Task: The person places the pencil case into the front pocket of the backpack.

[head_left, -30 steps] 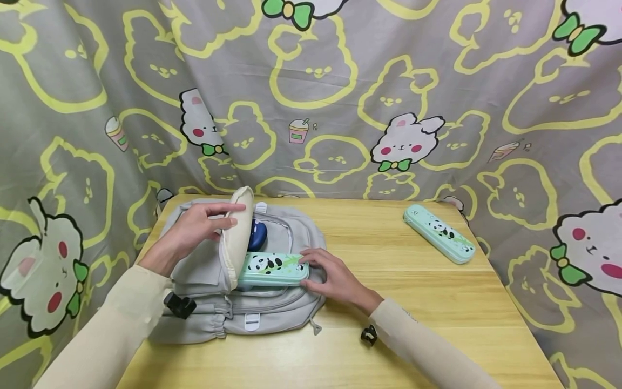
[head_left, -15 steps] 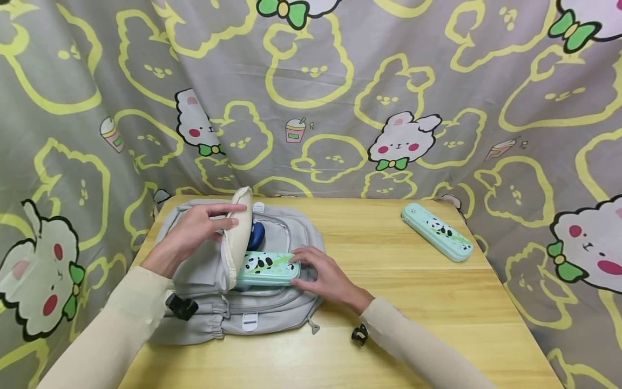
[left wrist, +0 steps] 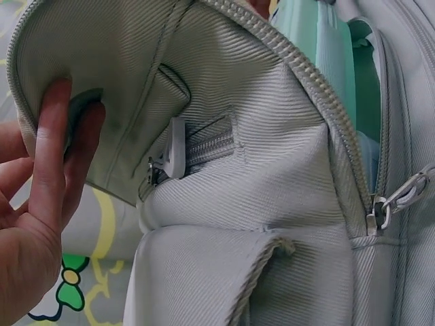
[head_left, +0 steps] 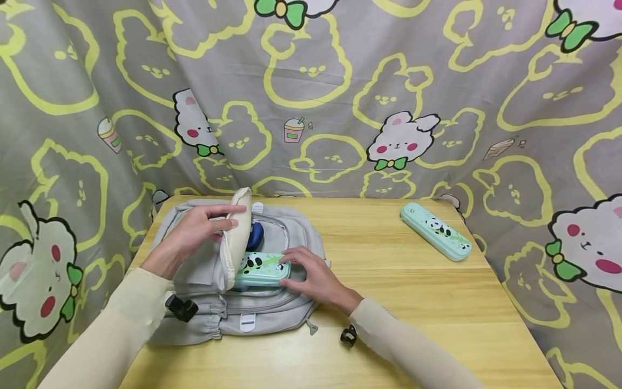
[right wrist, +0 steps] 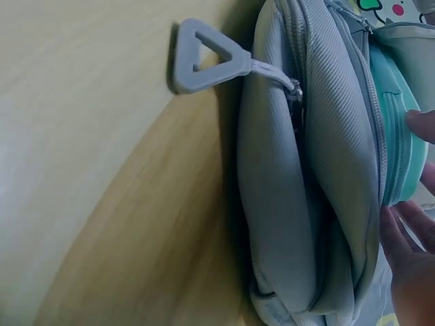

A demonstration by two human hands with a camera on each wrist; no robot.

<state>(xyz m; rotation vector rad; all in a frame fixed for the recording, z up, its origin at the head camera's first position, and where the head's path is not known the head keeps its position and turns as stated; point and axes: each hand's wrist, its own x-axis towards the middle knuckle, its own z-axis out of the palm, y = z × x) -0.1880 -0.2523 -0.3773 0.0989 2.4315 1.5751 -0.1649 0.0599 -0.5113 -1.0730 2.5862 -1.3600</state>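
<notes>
A grey backpack (head_left: 189,275) lies on the table with its front pocket unzipped. My left hand (head_left: 194,229) holds up the pocket's flap (head_left: 239,232), whose cream lining shows. In the left wrist view, fingers (left wrist: 51,156) lie against the flap's grey outer side. My right hand (head_left: 313,275) grips the right end of a mint-green pencil case (head_left: 267,269) with a panda print. The case's left end is inside the pocket, hidden behind the flap. In the right wrist view, the thumb and fingers hold the case (right wrist: 401,149) beside the zip. A dark blue rounded object (head_left: 256,236) sits deeper in the pocket.
A second mint-green panda pencil case (head_left: 434,231) lies at the back right of the wooden table (head_left: 413,313). A grey triangular zip pull (right wrist: 204,58) hangs from the backpack's side onto the table. A patterned curtain (head_left: 330,97) surrounds the table.
My right hand has moved left, sliding the pencil case further into the pocket behind the flap. The left hand keeps holding the flap up. The view has shifted slightly.
</notes>
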